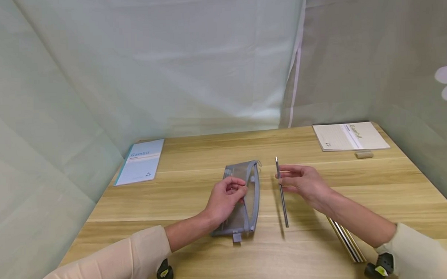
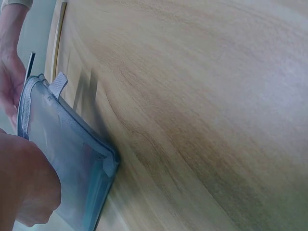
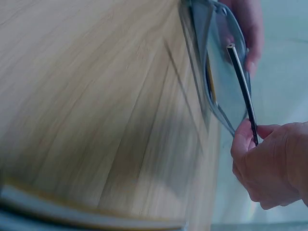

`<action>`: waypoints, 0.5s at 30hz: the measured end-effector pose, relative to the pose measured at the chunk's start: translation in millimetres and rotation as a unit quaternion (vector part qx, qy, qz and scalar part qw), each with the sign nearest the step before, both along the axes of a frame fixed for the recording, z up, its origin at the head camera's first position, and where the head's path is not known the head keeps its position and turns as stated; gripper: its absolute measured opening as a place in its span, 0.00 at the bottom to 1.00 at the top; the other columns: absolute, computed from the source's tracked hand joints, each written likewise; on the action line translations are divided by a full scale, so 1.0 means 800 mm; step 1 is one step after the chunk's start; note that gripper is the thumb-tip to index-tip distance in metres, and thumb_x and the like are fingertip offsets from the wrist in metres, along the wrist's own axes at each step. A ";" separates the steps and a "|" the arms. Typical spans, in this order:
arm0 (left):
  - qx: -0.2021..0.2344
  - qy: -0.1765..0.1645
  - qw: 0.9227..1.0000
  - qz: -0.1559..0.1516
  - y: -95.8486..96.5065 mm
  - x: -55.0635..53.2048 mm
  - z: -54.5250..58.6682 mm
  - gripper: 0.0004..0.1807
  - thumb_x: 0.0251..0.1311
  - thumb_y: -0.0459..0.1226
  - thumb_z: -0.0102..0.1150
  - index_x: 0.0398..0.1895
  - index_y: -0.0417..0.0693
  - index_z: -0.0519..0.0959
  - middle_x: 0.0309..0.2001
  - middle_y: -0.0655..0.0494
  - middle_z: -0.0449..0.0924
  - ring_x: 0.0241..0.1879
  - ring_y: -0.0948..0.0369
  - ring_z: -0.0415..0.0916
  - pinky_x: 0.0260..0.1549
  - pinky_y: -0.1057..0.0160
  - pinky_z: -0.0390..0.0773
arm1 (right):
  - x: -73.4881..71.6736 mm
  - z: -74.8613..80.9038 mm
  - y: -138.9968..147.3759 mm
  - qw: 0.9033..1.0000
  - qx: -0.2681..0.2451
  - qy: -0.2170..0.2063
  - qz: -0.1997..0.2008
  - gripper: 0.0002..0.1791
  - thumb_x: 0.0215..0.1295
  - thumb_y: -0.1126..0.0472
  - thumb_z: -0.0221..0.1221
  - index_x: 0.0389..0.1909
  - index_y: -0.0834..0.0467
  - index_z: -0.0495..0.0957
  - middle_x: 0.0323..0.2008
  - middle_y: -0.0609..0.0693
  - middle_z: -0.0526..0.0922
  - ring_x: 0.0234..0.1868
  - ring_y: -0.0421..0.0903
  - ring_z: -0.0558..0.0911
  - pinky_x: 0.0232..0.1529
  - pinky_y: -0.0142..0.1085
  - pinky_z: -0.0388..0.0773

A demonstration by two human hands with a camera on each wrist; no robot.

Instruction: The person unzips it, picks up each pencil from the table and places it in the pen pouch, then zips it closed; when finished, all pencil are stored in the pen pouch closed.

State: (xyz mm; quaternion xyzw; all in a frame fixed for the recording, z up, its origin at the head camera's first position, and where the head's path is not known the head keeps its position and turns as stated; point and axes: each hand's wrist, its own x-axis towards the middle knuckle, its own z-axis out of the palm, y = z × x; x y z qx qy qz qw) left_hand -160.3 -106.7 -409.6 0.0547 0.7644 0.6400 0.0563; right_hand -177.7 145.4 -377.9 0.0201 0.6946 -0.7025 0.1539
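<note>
A grey see-through zip pencil case [image 1: 256,200] lies on the table with its mouth open toward the right. My left hand [image 1: 227,197] pinches the near-left side of that mouth, thumb against forefinger. In the right wrist view, a yellowish stick [image 3: 210,79] shows inside the pencil case. To the right of the pouch, my right hand [image 1: 302,183] pinches a slim dark pencil [image 1: 283,203] between thumb and fingers. The pencil stands nearly lengthwise in the head view, raised above the table, its shadow falling on the wood.
Several gold, silver and dark sticks [image 1: 347,240] lie beneath my right forearm. A blue-edged notebook [image 1: 141,163] is at the back left, a cream notebook [image 1: 341,137] at the back right. Just in front of the latter sits a small olive-brown roll-shaped piece [image 1: 363,154]. Curtains surround the wooden table [image 1: 181,198].
</note>
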 end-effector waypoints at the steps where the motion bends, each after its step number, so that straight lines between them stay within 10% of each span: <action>1: 0.000 0.001 1.000 0.000 0.000 0.000 0.000 0.09 0.71 0.30 0.64 0.50 0.34 0.80 0.39 0.47 0.83 0.32 0.60 0.82 0.35 0.66 0.85 | -0.001 -0.001 -0.007 1.000 -0.001 -0.001 0.002 0.30 0.73 0.76 0.60 0.74 0.74 0.66 0.65 0.72 0.75 0.54 0.49 0.86 0.54 0.39 0.86; 15: 0.010 0.006 1.000 0.002 0.000 -0.001 -0.001 0.10 0.70 0.29 0.65 0.50 0.32 0.80 0.40 0.44 0.84 0.35 0.53 0.84 0.36 0.65 0.86 | -0.013 -0.021 -0.067 0.999 -0.047 -0.011 0.001 0.29 0.69 0.80 0.60 0.70 0.76 0.69 0.58 0.73 0.80 0.45 0.50 0.88 0.47 0.39 0.88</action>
